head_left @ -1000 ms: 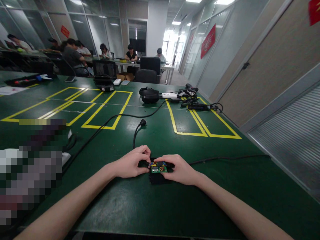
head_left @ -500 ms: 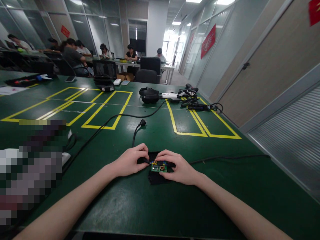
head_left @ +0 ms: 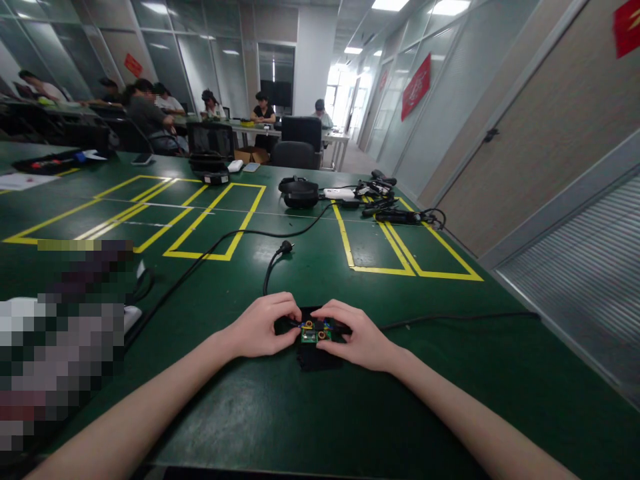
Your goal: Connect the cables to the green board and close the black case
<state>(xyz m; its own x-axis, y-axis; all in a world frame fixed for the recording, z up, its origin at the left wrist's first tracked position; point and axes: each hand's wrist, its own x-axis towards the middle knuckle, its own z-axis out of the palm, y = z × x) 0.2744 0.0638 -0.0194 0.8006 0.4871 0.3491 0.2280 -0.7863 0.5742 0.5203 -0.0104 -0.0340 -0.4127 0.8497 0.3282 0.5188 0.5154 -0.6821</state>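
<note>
A small green circuit board with copper coils and coloured wires sits over a black base piece on the green table. My right hand is closed round the board's right side, thumb at its lower edge and fingers over the top. At the board's left end my left hand pinches a black cable where coloured wires run into the board. A black power cord with a plug lies just beyond the left hand. Another black cable leads off to the right from behind the right hand.
Yellow tape rectangles mark the green table. A black headset and a heap of black gear lie farther back. A long cord crosses the left side, by a blurred-out patch. Several people sit at far tables.
The board has shifted very slightly left between the fingers. Both hands keep nearly the same hold, and the view has tipped a little.
</note>
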